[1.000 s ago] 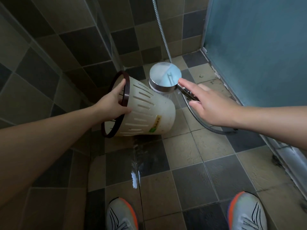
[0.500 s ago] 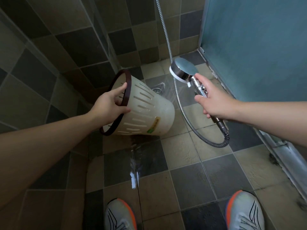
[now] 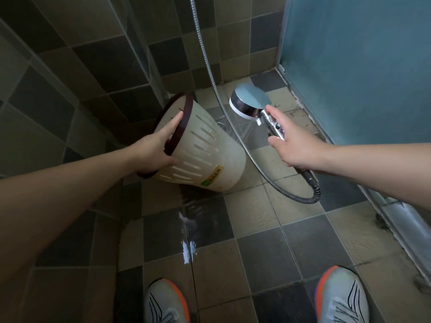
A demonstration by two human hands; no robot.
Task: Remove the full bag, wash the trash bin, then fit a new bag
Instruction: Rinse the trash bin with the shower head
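Observation:
A cream slotted trash bin [image 3: 210, 157] with a dark brown rim is tipped on its side above the tiled floor, its mouth facing left. It holds no bag. My left hand [image 3: 158, 148] grips the rim, fingers inside the mouth and thumb under it. To the right, my right hand [image 3: 291, 145] holds the chrome handle of a round shower head [image 3: 249, 103], forefinger stretched along the handle. The head faces down and left toward the bin's base, and water sprays from it. Its metal hose [image 3: 235, 134] runs behind the bin and loops under my right wrist.
A wet streak [image 3: 189, 229] runs down the checkered floor tiles toward my two shoes [image 3: 166, 301]. Tiled walls stand at the left and back. A frosted blue door [image 3: 361, 66] with a metal sill closes the right side.
The shower head has swung from over the bin to its right side, now angled down at the bin's base. My left hand has tipped the bin a little more upright.

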